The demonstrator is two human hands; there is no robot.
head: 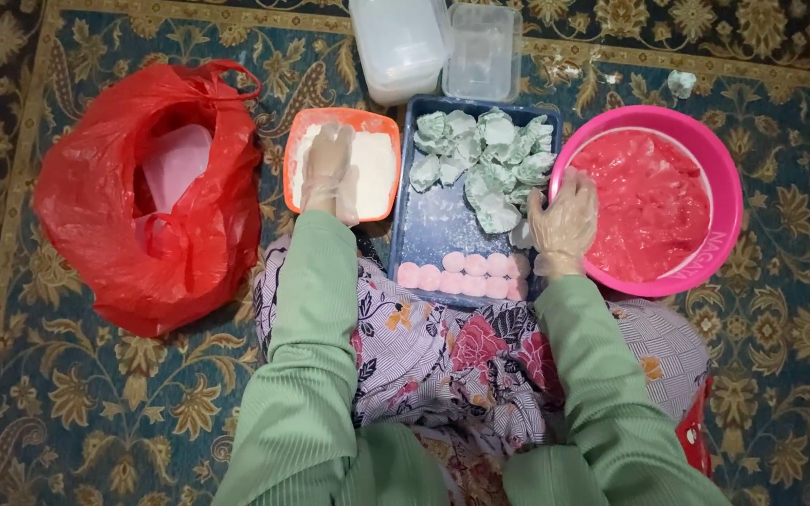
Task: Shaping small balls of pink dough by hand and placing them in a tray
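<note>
Seen from above, the gloved left hand (328, 169) lies flat and open in the flour of an orange tub (294, 131). The gloved right hand (564, 220) rests, fingers loosely spread and holding nothing, on the rim of a pink bowl (726, 178) of red dough. Between them a blue tray (442, 234) holds pink balls (466, 275) and green wrappers (485, 155).

Both hands, left (328, 173) and right (564, 222), wear thin, clear, crinkled plastic gloves. The red bag (142, 197) is glossy plastic film. The orange tub (294, 141), blue tray (424, 225) and pink bowl (724, 178) are smooth plastic. The flour (375, 164) looks matt and powdery, the carpet (67, 412) woven.
</note>
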